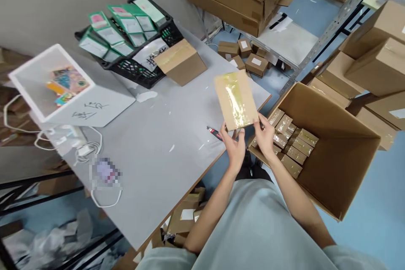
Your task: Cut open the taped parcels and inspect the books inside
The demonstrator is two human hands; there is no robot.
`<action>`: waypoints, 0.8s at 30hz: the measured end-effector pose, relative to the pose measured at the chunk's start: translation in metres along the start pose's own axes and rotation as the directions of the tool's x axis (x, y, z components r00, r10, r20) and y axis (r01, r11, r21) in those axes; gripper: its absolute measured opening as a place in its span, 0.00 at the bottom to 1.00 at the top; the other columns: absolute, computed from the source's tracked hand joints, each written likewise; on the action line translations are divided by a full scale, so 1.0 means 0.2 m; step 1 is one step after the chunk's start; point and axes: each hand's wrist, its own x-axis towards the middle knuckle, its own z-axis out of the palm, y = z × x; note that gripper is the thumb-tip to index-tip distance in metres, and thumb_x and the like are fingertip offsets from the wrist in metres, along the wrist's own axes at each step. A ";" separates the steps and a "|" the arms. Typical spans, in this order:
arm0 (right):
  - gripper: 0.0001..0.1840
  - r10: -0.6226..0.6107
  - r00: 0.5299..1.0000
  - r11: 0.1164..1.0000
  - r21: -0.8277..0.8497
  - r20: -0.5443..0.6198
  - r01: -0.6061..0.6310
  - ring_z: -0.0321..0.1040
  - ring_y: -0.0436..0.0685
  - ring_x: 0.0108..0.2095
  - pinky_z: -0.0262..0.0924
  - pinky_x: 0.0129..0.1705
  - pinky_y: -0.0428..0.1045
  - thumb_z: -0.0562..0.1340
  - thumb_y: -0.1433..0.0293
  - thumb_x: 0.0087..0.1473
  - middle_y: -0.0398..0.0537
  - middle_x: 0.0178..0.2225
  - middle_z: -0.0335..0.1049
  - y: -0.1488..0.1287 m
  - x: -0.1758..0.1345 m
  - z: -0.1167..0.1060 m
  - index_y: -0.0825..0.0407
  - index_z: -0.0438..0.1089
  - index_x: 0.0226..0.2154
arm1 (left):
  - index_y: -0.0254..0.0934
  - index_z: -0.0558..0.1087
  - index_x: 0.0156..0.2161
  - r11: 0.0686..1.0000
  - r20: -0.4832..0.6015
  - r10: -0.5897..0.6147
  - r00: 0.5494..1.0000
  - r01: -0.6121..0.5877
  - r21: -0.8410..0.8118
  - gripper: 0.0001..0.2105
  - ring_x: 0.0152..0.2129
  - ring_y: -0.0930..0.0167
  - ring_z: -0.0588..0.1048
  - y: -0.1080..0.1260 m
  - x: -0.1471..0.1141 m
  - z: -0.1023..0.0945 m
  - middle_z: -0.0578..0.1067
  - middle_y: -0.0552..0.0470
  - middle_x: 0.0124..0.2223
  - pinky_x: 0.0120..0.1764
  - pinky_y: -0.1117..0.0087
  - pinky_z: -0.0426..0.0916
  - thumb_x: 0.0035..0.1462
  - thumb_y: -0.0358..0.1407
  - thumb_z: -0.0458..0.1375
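Note:
A taped cardboard box (pixel 236 99) is held up over the table's right edge, its face crossed by a strip of shiny yellowish tape. My left hand (pixel 234 147) grips its lower left corner, and my right hand (pixel 264 135) pinches the lower right corner. Just left of my left hand, a red and black utility knife (pixel 214 133) lies on the table. To the right of my hands stands a large open carton (pixel 341 160) with several small taped boxes (pixel 297 147) on its bottom.
On the grey table (pixel 152 160) are a black crate (pixel 139 67) of green-edged packs, a cardboard box (pixel 182 63), a white bin (pixel 104 101) and a charging cable (pixel 85 149). Shelving (pixel 297 65) and stacked cartons (pixel 373 67) stand beyond; more boxes (pixel 180 219) lie below the table.

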 end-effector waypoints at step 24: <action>0.28 0.731 0.631 0.430 -0.541 -0.262 -0.723 0.68 0.68 0.69 0.61 0.72 0.58 0.64 0.66 0.69 0.64 0.65 0.74 1.23 -0.36 -0.97 0.57 0.70 0.68 | 0.21 0.46 0.77 0.747 0.777 -0.235 0.584 -0.403 0.529 0.50 0.75 0.51 0.62 -0.50 0.61 1.45 0.67 0.34 0.75 0.78 0.41 0.51 0.59 0.33 0.70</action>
